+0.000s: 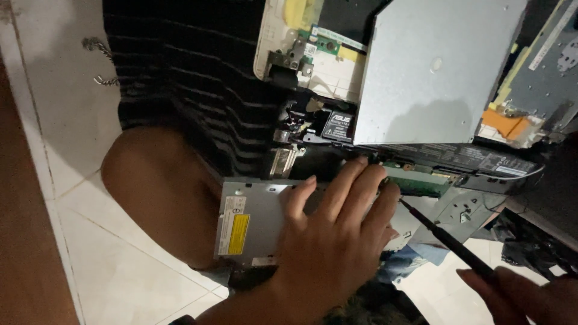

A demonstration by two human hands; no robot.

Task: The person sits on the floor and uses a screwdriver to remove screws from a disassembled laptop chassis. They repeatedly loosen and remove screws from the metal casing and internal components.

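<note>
My left hand (337, 235) lies flat on a grey metal optical drive (253, 222) with a yellow label, its fingertips reaching the edge of an opened laptop (433, 78). In my right hand (524, 295), at the lower right corner, I hold a thin black screwdriver (445, 238) whose tip points at a green circuit board (418, 180) just past my left fingers. A large grey metal plate covers much of the laptop's inside. Its black battery bar (475, 159) runs along the near edge.
A black striped cloth (186, 78) lies under the laptop on white floor tiles (108, 259). My bare knee (156, 186) sits left of the drive. A loose metal bracket (463, 210) and blue cloth (415, 256) lie below the laptop. A brown strip (24, 241) borders the left.
</note>
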